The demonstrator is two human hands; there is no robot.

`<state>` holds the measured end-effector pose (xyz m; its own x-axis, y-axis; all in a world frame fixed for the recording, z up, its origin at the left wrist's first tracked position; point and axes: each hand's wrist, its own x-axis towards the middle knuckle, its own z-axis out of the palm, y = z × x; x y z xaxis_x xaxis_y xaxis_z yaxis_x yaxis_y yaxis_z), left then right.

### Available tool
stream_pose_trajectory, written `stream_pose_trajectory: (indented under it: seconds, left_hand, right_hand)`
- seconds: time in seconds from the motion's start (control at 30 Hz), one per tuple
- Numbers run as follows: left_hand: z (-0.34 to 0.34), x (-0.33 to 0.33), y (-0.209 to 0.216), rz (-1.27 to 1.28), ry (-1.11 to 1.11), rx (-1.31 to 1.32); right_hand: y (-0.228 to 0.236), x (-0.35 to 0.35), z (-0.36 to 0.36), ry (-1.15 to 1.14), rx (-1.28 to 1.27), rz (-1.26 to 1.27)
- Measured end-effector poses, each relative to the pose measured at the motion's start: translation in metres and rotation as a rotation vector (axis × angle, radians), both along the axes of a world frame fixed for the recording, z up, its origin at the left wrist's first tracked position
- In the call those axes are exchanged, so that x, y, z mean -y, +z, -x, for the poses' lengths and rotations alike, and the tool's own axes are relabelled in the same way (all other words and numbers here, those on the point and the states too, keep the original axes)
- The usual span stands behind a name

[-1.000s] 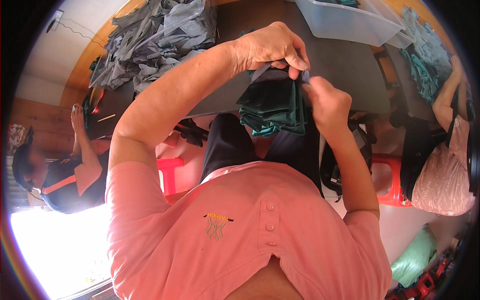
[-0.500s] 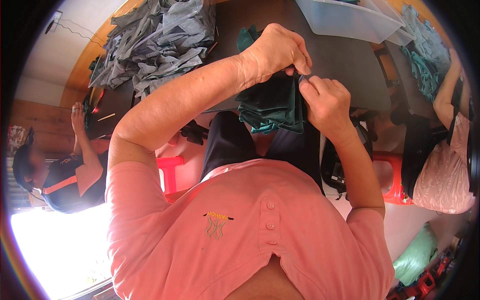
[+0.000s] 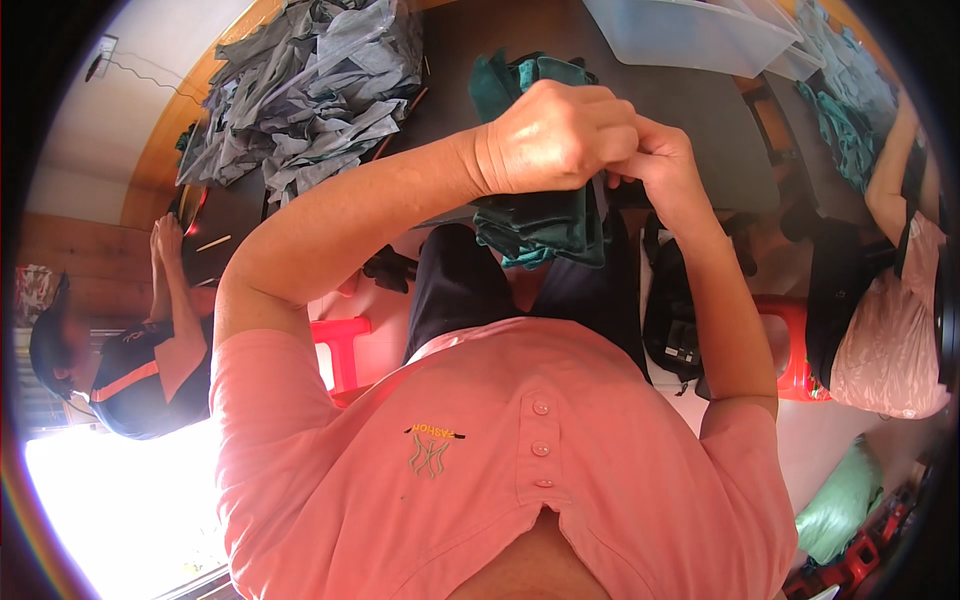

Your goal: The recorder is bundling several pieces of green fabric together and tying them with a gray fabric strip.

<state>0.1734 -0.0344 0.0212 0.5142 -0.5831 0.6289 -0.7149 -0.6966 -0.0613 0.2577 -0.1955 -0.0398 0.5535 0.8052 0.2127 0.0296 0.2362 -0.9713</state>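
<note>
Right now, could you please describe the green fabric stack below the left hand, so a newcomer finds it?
Start at the dark table. At its near edge, just below the left hand, is the layered green fabric stack. Unlike the green cloth beyond that hand, it shows against the dark trousers.

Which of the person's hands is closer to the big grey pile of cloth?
The left hand. It's to the right of the grey pile, with a gap between; the right hand is farther right, on the left hand's far side.
</note>
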Motion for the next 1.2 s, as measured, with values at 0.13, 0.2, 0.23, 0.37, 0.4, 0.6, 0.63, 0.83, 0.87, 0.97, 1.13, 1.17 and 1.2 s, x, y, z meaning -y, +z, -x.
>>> stream_pose_trajectory:
  seconds: [0.13, 0.2, 0.23, 0.37, 0.4, 0.6, 0.63, 0.83, 0.87, 0.97, 1.13, 1.17, 1.2]
  left_hand:
    - [-0.006, -0.014, 0.0, -0.11, 0.077, 0.101]
    - [-0.007, -0.016, 0.0, -0.195, 0.086, 0.139]
    - [-0.007, -0.017, 0.0, -0.231, 0.069, 0.195]
    - [-0.007, -0.018, -0.002, -0.237, 0.023, 0.32]
    - [-0.007, -0.018, -0.002, -0.234, 0.02, 0.319]
    - [-0.001, -0.02, -0.007, -0.203, 0.036, 0.359]
    - [-0.001, -0.02, -0.008, -0.196, 0.043, 0.36]
    - [0.001, -0.021, -0.014, -0.152, 0.045, 0.328]
    - [0.0, -0.022, -0.015, -0.126, 0.036, 0.298]
    - [-0.002, -0.024, -0.016, -0.119, 0.094, 0.288]
    - [0.001, -0.026, -0.014, -0.207, 0.173, 0.195]
    - [0.004, -0.026, -0.015, -0.205, 0.178, 0.192]
    - [0.006, -0.027, -0.015, -0.206, 0.144, 0.161]
  right_hand:
    - [0.005, -0.002, 0.007, -0.079, 0.014, 0.012]
    - [-0.001, -0.001, 0.002, -0.061, 0.006, -0.015]
    - [0.0, -0.002, 0.001, -0.039, 0.002, -0.046]
    - [0.012, -0.004, 0.0, 0.007, -0.24, -0.098]
    - [0.011, -0.005, -0.005, 0.078, -0.218, -0.064]
    - [0.008, -0.001, -0.022, 0.079, 0.16, 0.085]
    - [0.013, 0.001, -0.019, -0.112, 0.415, 0.125]
    - [0.015, 0.002, -0.008, -0.01, 0.27, -0.055]
    - [0.009, 0.003, -0.014, 0.005, 0.389, 0.037]
    - [0.006, 0.004, -0.007, -0.161, 0.479, 0.089]
    - [0.003, 0.009, -0.002, -0.266, 0.707, 0.117]
    - [-0.002, 0.011, -0.003, -0.301, 0.868, 0.142]
    - [-0.007, 0.011, -0.003, -0.337, 1.029, 0.165]
